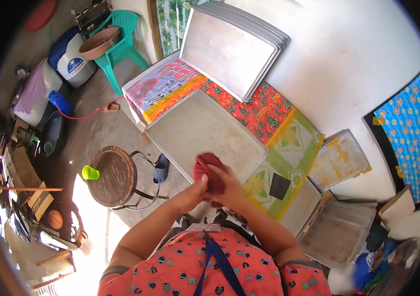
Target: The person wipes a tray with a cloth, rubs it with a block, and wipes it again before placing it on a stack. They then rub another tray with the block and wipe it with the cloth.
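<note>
Red patterned shirt [170, 269] nearest; beyond it, left hand [194, 192] and right hand [228, 188] clasp a bunched maroon cloth [207, 164], near the near edge of a metal tray [200, 128] on the surface [257, 117]

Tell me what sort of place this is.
Probably a household workroom: stacked metal trays beside the wall, a table with patterned coverings, and a basketball among the clutter suggest work done at home.

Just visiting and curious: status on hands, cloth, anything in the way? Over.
Left hand, right hand: both on dark red cloth. Cloth: bunched, seen across the large tray's near edge. Nothing visibly blocking hands.
</note>
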The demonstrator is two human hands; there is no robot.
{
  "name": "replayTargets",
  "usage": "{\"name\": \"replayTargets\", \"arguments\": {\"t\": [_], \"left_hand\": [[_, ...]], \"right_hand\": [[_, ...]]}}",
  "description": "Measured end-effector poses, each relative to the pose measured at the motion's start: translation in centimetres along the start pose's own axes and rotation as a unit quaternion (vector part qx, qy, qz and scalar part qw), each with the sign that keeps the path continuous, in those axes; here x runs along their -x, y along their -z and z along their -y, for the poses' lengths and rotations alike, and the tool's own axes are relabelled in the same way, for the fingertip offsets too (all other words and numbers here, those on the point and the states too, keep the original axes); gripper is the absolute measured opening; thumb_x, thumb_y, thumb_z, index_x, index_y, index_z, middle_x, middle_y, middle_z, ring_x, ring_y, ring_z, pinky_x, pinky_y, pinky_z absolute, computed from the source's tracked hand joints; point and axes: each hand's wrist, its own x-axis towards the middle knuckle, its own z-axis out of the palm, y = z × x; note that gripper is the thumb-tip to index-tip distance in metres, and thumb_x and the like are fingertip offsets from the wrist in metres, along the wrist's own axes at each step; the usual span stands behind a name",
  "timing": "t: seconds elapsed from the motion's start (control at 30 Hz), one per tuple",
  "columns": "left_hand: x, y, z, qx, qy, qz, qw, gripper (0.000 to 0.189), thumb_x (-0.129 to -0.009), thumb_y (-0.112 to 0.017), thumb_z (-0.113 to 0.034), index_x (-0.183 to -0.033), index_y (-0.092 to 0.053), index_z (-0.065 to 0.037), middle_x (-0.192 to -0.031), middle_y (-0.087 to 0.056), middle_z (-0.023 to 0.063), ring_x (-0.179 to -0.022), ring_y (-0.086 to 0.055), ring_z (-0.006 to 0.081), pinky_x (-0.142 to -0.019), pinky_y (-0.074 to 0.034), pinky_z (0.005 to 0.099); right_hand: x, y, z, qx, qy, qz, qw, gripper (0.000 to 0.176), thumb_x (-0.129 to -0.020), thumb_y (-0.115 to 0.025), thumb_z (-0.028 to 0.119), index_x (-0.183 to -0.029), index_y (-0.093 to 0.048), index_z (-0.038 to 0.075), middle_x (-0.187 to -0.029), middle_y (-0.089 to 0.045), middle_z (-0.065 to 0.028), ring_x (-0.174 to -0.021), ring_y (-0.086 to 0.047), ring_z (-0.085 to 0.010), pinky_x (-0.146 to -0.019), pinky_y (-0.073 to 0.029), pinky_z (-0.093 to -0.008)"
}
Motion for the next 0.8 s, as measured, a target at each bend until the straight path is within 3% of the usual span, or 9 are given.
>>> {"name": "replayTargets", "arguments": {"t": [0.03,0.07,0.1,0.13,0.17,0.23,0.27,0.43,0.8], "left_hand": [[-1.7,2.6,0.7,0.054,0.035,0.082,0.994,0.076,-0.09,-0.043,-0.06,-0.144,-0.026,-0.01,-0.139,-0.042,0.0156,-0.126,-0.044,0.0274,-0.105,-0.035,0.0362],[-2.6,3.4,1.1,-0.208,0.011,0.046,0.977,0.081,-0.085,-0.051,-0.058,-0.145,-0.023,-0.012,-0.143,-0.035,0.0162,-0.13,-0.039,0.0295,-0.106,-0.032,0.0413],[-3.4,4.0,1.5,-0.457,-0.009,0.004,0.89,0.088,-0.08,-0.059,-0.056,-0.147,-0.019,-0.015,-0.147,-0.028,0.0168,-0.133,-0.033,0.0317,-0.107,-0.03,0.0463],[-4.0,4.3,1.5,-0.673,-0.026,-0.037,0.738,0.096,-0.075,-0.067,-0.054,-0.148,-0.015,-0.018,-0.151,-0.022,0.0173,-0.137,-0.028,0.0338,-0.108,-0.027,0.0514],[-4.4,3.4,0.9,-0.742,-0.017,-0.037,0.669,0.103,-0.069,-0.071,-0.053,-0.148,-0.014,-0.018,-0.151,-0.018,0.0188,-0.138,-0.023,0.0364,-0.107,-0.023,0.0561],[-4.6,1.0,0.0,-0.855,0.005,-0.033,0.518,0.118,-0.057,-0.079,-0.052,-0.149,-0.012,-0.019,-0.152,-0.011,0.0216,-0.14,-0.014,0.0416,-0.106,-0.015,0.0656],[-5.9,2.5,1.4,-0.836,-0.015,-0.024,0.548,0.13,-0.045,-0.084,-0.052,-0.149,-0.012,-0.021,-0.154,-0.006,0.0204,-0.141,-0.005,0.0426,-0.102,-0.006,0.073],[-7.4,5.1,0.8,-0.843,0.03,0.03,0.536,0.128,-0.046,-0.085,-0.048,-0.149,-0.012,-0.026,-0.154,-0.004,0.0186,-0.141,-0.006,0.0403,-0.104,-0.009,0.0698],[-7.5,7.9,0.6,-0.831,-0.003,0.077,0.551,0.116,-0.053,-0.083,-0.032,-0.147,-0.015,-0.034,-0.156,-0.005,0.0041,-0.143,-0.008,0.0327,-0.11,-0.011,0.0612]], "right_hand": [[-0.2,2.0,-1.0,-0.066,-0.079,-0.002,0.995,0.07,-0.071,-0.079,0.024,-0.132,-0.047,0.017,-0.125,-0.047,-0.0194,-0.11,-0.053,-0.0304,-0.087,-0.048,-0.0412],[-0.4,3.7,-1.9,-0.132,-0.158,-0.004,0.979,0.062,-0.073,-0.078,0.02,-0.129,-0.052,0.017,-0.12,-0.052,-0.0156,-0.102,-0.06,-0.0254,-0.083,-0.052,-0.0386],[-0.7,5.0,-2.1,-0.102,-0.148,-0.094,0.979,0.044,-0.079,-0.073,0.013,-0.121,-0.058,0.013,-0.105,-0.059,-0.0069,-0.08,-0.063,-0.0148,-0.072,-0.054,-0.0303],[-1.1,6.8,-2.4,-0.178,-0.255,-0.122,0.943,0.045,-0.08,-0.073,0.012,-0.122,-0.057,0.011,-0.107,-0.058,-0.0076,-0.076,-0.063,-0.016,-0.069,-0.054,-0.0283],[-1.0,7.2,-7.1,-0.083,-0.103,-0.213,0.968,0.046,-0.081,-0.072,0.013,-0.124,-0.055,0.007,-0.107,-0.059,-0.0093,-0.082,-0.063,-0.0162,-0.072,-0.053,-0.0294],[-1.6,8.6,-10.3,-0.021,-0.096,-0.26,0.96,0.052,-0.08,-0.072,0.017,-0.126,-0.052,0.004,-0.116,-0.056,-0.0177,-0.101,-0.06,-0.0259,-0.087,-0.049,-0.0379],[-2.0,8.4,-11.4,0.08,-0.093,-0.243,0.962,0.055,-0.08,-0.072,0.023,-0.128,-0.051,0.004,-0.121,-0.051,-0.0212,-0.108,-0.054,-0.0312,-0.092,-0.045,-0.0412],[-5.3,6.0,-15.0,0.422,-0.082,-0.011,0.903,0.077,-0.076,-0.067,0.05,-0.135,-0.044,0.006,-0.143,-0.023,-0.0317,-0.128,-0.027,-0.054,-0.106,-0.026,-0.0549],[-27.8,-3.0,-17.6,0.399,0.103,-0.005,0.911,0.075,-0.076,-0.063,0.055,-0.131,-0.048,0.005,-0.142,-0.029,-0.0295,-0.127,-0.031,-0.0508,-0.105,-0.027,-0.0562]]}}
